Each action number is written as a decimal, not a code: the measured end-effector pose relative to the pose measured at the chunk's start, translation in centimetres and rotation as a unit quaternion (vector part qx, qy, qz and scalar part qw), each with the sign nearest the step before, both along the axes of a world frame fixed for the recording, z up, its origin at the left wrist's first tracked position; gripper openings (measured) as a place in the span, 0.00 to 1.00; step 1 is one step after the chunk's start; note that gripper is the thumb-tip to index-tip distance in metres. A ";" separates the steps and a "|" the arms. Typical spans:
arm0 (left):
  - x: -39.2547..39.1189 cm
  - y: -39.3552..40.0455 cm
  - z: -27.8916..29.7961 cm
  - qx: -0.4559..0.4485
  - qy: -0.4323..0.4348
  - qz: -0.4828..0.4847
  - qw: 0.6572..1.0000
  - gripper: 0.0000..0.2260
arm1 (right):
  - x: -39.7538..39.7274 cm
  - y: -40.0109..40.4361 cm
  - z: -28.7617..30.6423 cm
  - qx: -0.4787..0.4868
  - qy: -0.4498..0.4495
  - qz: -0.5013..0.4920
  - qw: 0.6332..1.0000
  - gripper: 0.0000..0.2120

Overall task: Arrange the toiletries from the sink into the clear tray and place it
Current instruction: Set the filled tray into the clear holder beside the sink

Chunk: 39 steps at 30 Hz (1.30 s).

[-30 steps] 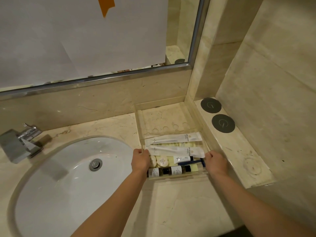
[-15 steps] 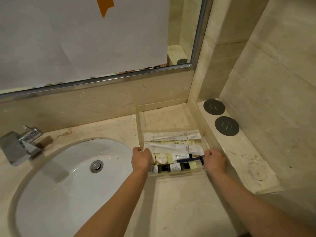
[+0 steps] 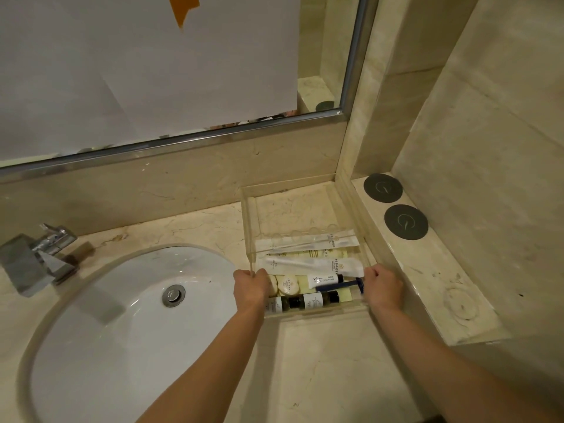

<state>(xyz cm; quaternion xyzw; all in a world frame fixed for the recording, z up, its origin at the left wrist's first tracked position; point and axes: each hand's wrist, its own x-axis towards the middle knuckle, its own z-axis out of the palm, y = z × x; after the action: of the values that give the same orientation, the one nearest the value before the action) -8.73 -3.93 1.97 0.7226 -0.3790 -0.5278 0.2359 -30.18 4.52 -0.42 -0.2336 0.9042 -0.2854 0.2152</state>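
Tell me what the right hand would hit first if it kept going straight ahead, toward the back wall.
Probably the raised marble ledge: right hand grips the clear tray beside it, though depth is unclear.

Printing on the white sachets [image 3: 308, 241] and small bottles [image 3: 305, 301] — too small and blurred to read.

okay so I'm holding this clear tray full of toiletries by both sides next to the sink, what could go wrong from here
1. The left hand and right hand grip only the near end of the clear tray, so the far end could dip or drag.
2. The blue razor lies loose on top of the other items and may slide out if the tray tilts.
3. The small dark bottles lie on their sides and could roll against the front wall.
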 end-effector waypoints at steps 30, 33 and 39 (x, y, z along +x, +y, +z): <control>0.8 -3.2 2.5 0.114 0.092 0.077 0.986 0.11 | -0.3 -3.7 0.5 -0.038 -0.190 -0.084 0.977 0.12; 1.1 -2.7 3.2 0.153 0.131 0.058 0.978 0.08 | -0.4 -3.1 1.0 0.006 -0.167 -0.079 0.983 0.16; 1.2 -2.9 3.8 0.131 0.156 0.066 0.977 0.06 | 0.0 -2.8 1.5 -0.056 -0.310 -0.163 0.935 0.12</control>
<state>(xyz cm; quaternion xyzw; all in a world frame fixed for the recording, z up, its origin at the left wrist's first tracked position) -7.49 -6.83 5.73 0.6792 -0.2164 -0.6628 0.2294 -30.22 1.74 1.09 0.0050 0.8006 -0.4252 0.4222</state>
